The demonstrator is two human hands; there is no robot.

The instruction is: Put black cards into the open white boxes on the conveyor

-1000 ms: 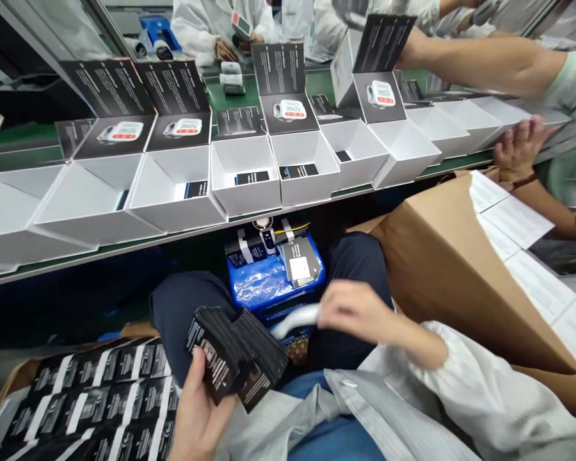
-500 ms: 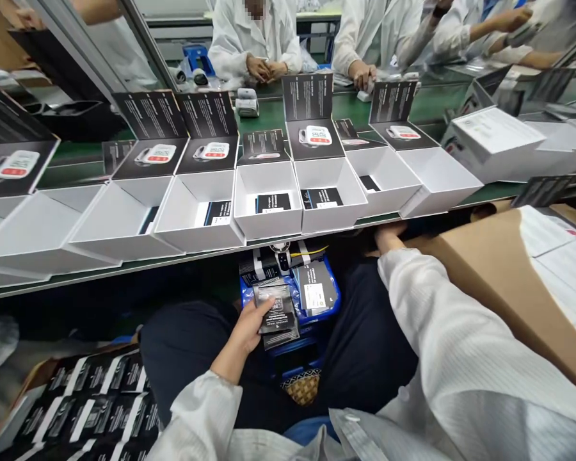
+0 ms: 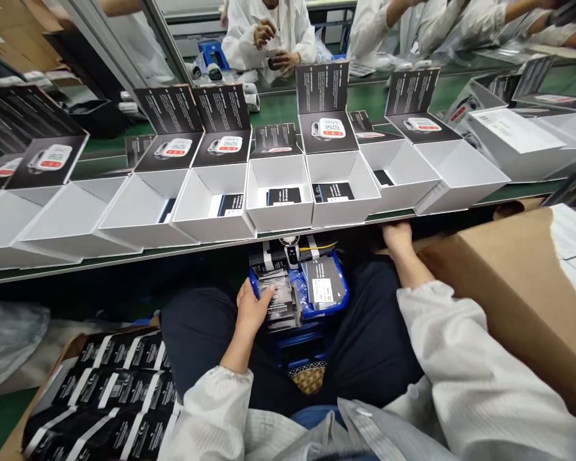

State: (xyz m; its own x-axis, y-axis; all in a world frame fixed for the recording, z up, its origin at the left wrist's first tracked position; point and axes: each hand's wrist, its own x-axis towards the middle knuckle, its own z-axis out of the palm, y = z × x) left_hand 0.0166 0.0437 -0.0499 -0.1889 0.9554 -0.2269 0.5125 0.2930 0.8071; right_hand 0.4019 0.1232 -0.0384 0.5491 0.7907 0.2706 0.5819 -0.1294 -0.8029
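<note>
My left hand (image 3: 253,306) grips a stack of black printed booklets (image 3: 282,301) by its left side, thumb on top, over the left part of a blue basket (image 3: 346,296) between my knees. Dark grey leaflets (image 3: 324,282) with a white label lie in the basket's right half. Behind them are more banded black bundles and a small white-and-black device (image 3: 292,257). My right hand (image 3: 397,238) is at the underside of the bench edge, above my right knee; its fingers are largely hidden there.
Open white boxes (image 3: 278,218) line the bench edge, several holding a dark leaflet. A carton of banded black packs (image 3: 108,390) stands at lower left. A large brown carton (image 3: 499,269) is at right. Co-workers in white coats (image 3: 269,32) sit across the green bench.
My left hand has brought the booklet stack down into the basket's left side. My right hand has come slightly out from under the bench edge. The view has shifted left.
</note>
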